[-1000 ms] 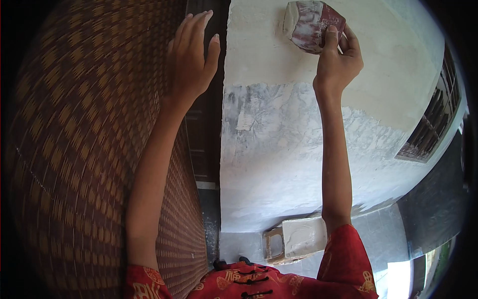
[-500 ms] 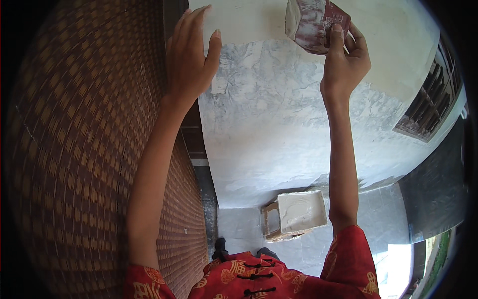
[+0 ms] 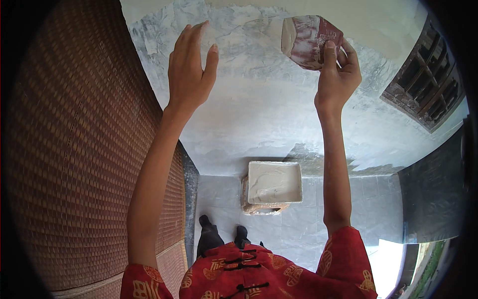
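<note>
My right hand (image 3: 337, 82) grips a dark red, flat scraper (image 3: 326, 37), thumb on its face and fingers behind. White paste smears the scraper, with a thick cream layer along its left edge. My left hand (image 3: 189, 72) is raised with its fingers stretched out and holds nothing. Both hands are in front of a wall (image 3: 249, 109) patchily coated in white and grey; I cannot tell whether the left one touches it. Below them, a rectangular tray (image 3: 299, 182) of cream-coloured paste (image 3: 274, 182) sits on a paste-spattered stool (image 3: 264, 209) by the wall's foot.
A brown woven mat screen (image 3: 94, 149) rises along my left side. At the right, a wooden lattice window (image 3: 423, 74) is set in the wall, with a dark panel (image 3: 430, 199) below it. Grey tiles (image 3: 298, 229) cover the floor around my feet.
My view has shifted downward, bringing in more of the floor, stool and window. My right hand, still holding the scraper, sits a little lower in the picture. The left hand stays open.
</note>
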{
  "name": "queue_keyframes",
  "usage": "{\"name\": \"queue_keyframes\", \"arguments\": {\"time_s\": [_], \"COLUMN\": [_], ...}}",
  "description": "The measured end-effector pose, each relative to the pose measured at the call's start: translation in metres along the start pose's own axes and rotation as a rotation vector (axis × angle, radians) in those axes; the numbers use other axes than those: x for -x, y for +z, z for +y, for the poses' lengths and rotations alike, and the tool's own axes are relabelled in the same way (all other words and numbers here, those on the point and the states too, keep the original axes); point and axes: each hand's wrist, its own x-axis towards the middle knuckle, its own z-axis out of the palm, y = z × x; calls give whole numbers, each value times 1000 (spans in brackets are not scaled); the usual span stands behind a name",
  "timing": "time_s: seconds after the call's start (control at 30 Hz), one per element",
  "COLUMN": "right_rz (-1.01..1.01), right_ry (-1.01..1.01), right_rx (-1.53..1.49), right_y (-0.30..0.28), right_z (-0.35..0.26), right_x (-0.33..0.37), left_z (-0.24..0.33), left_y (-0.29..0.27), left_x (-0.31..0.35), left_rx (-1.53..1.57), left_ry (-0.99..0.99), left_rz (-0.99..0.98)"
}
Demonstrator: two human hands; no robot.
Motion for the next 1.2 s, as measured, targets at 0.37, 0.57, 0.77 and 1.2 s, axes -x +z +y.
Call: {"name": "queue_keyframes", "arguments": {"time_s": [0.37,0.57,0.77,1.2], "right_rz": [-64,-101,-149,-474], "right_ry": [191,313,507,796], "right_rx": [172,306,341,675], "right_y": [-112,-176,-229,-330], "right_z": [-1,32,92,208], "right_x": [39,81,125,283], "left_z": [79,112,130,191], "left_y": [60,94,133,168], "left_x": [85,166,249,464], "left_rx": [136,156,93,83], "left_ry": [-141,-305,-428,-989], "left_rz": [-66,-208,-387,-750]}}
